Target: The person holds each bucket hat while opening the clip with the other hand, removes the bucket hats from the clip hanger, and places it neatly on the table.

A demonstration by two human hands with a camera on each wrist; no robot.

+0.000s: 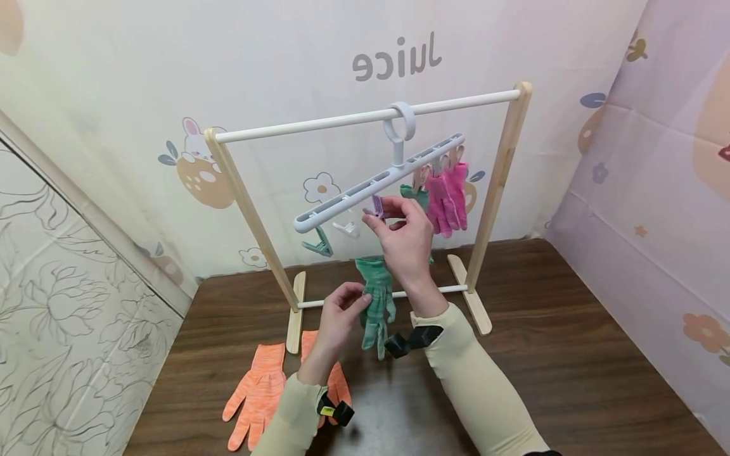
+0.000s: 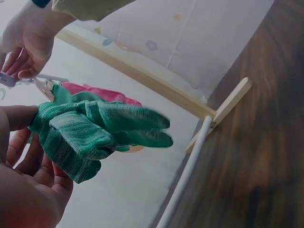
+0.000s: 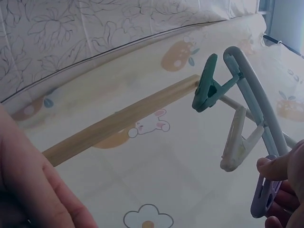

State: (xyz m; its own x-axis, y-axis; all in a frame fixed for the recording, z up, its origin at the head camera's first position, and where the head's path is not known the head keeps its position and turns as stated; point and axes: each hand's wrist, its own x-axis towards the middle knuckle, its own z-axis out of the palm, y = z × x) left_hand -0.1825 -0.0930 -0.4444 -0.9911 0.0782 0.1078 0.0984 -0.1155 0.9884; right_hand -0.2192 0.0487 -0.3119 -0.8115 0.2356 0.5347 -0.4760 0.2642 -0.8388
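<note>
A green glove (image 1: 375, 304) hangs from my left hand (image 1: 340, 316), pinched between thumb and fingers, below the hanger. In the left wrist view the same glove (image 2: 90, 126) droops sideways from the fingertips. Higher up, my right hand (image 1: 406, 237) pinches a purple clothespin (image 1: 377, 206) that hangs under the pale blue clip hanger (image 1: 365, 193). To its left dangle a white clothespin (image 3: 237, 142) and a teal clothespin (image 3: 207, 88), both holding nothing. Pink gloves (image 1: 447, 199) hang from clips at the hanger's right end, with another green glove (image 1: 415, 195) partly hidden behind my right hand.
The hanger hooks over the white rod (image 1: 319, 123) of a wooden rack (image 1: 504, 183) standing on a dark wooden table (image 1: 570, 354). Two orange gloves (image 1: 259, 392) lie on the table at the left, one partly covered by my left arm. Patterned curtains stand behind.
</note>
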